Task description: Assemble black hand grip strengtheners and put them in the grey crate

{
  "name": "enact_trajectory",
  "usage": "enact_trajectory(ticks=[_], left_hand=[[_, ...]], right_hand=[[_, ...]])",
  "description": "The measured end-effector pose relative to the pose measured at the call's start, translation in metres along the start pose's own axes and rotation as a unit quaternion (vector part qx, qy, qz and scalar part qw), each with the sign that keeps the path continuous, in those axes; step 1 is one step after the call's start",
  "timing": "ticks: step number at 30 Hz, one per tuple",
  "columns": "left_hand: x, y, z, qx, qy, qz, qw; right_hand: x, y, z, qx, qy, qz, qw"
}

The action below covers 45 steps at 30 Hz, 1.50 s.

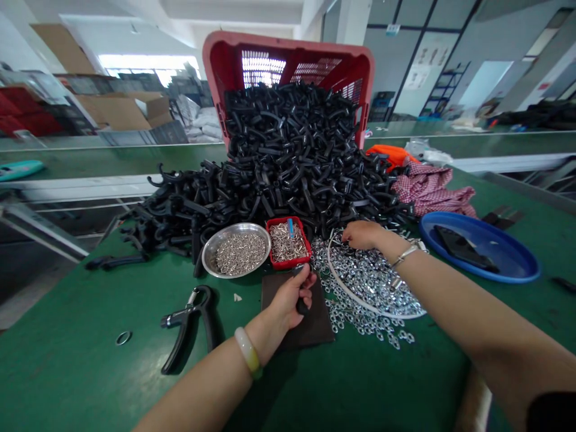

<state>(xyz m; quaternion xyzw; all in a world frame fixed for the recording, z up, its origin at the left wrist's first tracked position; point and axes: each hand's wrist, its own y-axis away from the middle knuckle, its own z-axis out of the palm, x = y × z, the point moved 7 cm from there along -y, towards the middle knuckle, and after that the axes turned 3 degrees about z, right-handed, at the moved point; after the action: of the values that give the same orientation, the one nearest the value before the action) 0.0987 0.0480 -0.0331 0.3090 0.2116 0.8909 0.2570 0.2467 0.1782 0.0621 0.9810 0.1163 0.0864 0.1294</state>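
Black elongated handle piece (302, 307) is in the left hand (288, 298), above a dark brown square mat (317, 333) that lies on the green table (67, 366). The left fingers are curled and closed around this piece, so only its ends are visible, and its full shape I cannot tell. The right hand (363, 234) reaches to the far edge of a wide spread of small shiny metal pieces (373, 279), just beside the heap of black curved parts (292, 174). Its fingers are bent downward, with the tips close together; something dark is at the tips, but I cannot tell whether they grip it.

A thin white ring (342, 288) goes around most of the metal pieces, while others lie outside it, near the mat. Behind the mat stand a round silver metal bowl (206, 259) and a small red rectangular tray (288, 263), both containing small metal parts. To the left of the mat lies a black V-shaped hand grip (177, 348) with a metal spring, well apart from the right hand.
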Motion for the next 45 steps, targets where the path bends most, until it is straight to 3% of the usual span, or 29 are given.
enact_trajectory(ticks=[11, 15, 20, 25, 34, 40, 45], left_hand=[[-0.001, 0.003, 0.001, -0.014, -0.026, 0.009, 1.0], [-0.002, 0.002, 0.001, -0.029, -0.028, 0.017, 0.999], [-0.002, 0.0, 0.001, -0.031, -0.037, 0.022, 0.999], [0.0, 0.002, 0.003, -0.042, -0.036, 0.032, 0.998], [0.0, -0.002, 0.001, -0.041, -0.046, 0.036, 0.997], [0.0, -0.002, 0.001, -0.037, -0.05, 0.042, 0.997], [0.0, 0.0, 0.001, -0.047, -0.051, 0.043, 0.997]], right_hand=[[-0.005, -0.025, 0.018, -0.078, 0.023, 0.039, 0.996], [-0.003, -0.019, 0.018, -0.058, 0.021, 0.063, 0.996], [-0.011, -0.002, 0.019, -0.044, -0.013, 0.033, 0.998], [-0.002, 0.0, 0.021, -0.023, -0.05, 0.029, 0.998], [-0.003, -0.008, 0.025, -0.053, -0.058, 0.031, 0.996], [-0.009, -0.011, 0.021, -0.007, -0.076, 0.068, 0.995], [0.009, -0.012, 0.021, 0.042, -0.143, 0.07, 0.986]])
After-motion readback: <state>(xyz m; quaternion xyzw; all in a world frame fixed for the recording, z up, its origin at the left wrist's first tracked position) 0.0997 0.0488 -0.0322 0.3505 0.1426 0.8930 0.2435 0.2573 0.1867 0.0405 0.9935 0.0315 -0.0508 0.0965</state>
